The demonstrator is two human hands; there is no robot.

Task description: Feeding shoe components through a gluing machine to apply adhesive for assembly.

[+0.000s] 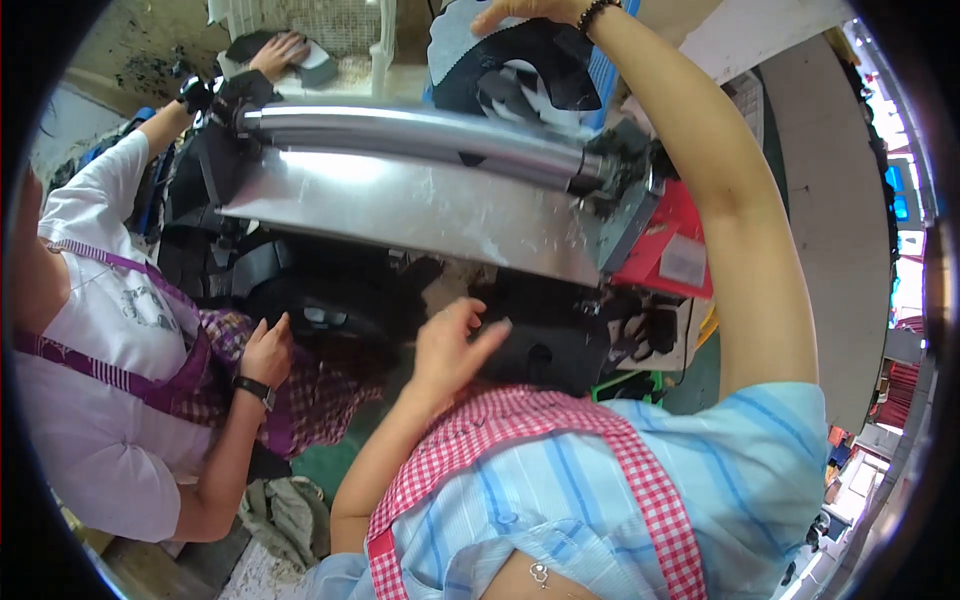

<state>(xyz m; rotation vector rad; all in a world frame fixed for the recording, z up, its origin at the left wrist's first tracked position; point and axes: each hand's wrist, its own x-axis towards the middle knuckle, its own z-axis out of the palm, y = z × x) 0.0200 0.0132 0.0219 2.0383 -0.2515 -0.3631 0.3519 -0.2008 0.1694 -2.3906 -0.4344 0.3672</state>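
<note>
lying just beside the right hand (525,10) are black pieces (545,52).

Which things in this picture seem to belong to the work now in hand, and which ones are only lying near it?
Likely in use:
grey sheet and black pieces, by the right hand
metal roller and sloped metal plate, beyond the left hand

Probably just lying about:
red thing with a pale label, right of the plate
crumpled greyish cloth, lower left

Glare on metal plate (420,208); deep shadow beneath; right rim overexposed; fisheye-bent edges, black corners.
</note>
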